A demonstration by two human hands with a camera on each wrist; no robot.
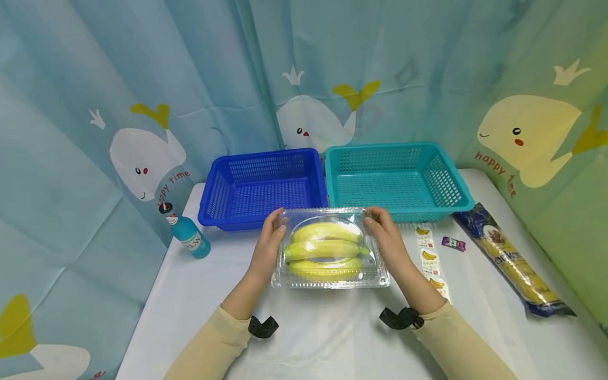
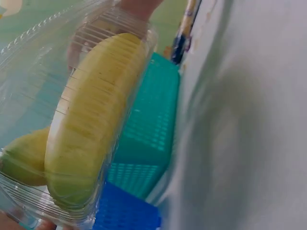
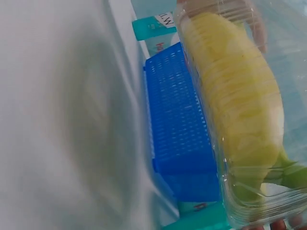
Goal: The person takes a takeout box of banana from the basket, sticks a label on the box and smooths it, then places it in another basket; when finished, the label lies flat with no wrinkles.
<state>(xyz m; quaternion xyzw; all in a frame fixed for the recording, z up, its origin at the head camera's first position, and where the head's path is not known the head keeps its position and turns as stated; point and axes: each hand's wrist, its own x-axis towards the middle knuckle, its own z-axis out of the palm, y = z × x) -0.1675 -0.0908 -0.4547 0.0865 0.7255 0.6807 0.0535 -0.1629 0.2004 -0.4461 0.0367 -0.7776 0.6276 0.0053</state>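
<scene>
A clear plastic clamshell box [image 1: 332,282] is held up between both hands over the table, in front of the two baskets. Inside lie several yellow bananas [image 1: 328,248], greenish at their ends; the left wrist view shows one banana [image 2: 96,115] close behind the ribbed wall. My left hand [image 1: 267,248] grips the box's left side, thumb on the lid. On the opposite side my right hand [image 1: 389,245] grips it the same way. Fingertips [image 3: 278,225] show under the box edge in the right wrist view. The lid is down over the bananas.
Behind the box stand a blue basket [image 1: 205,211] and a teal basket [image 1: 463,203] side by side. A blue bottle [image 1: 192,237] stands at left. To the right lie a strip of banana stickers [image 1: 429,255], a small purple packet [image 1: 453,243] and a long pasta bag [image 1: 513,264].
</scene>
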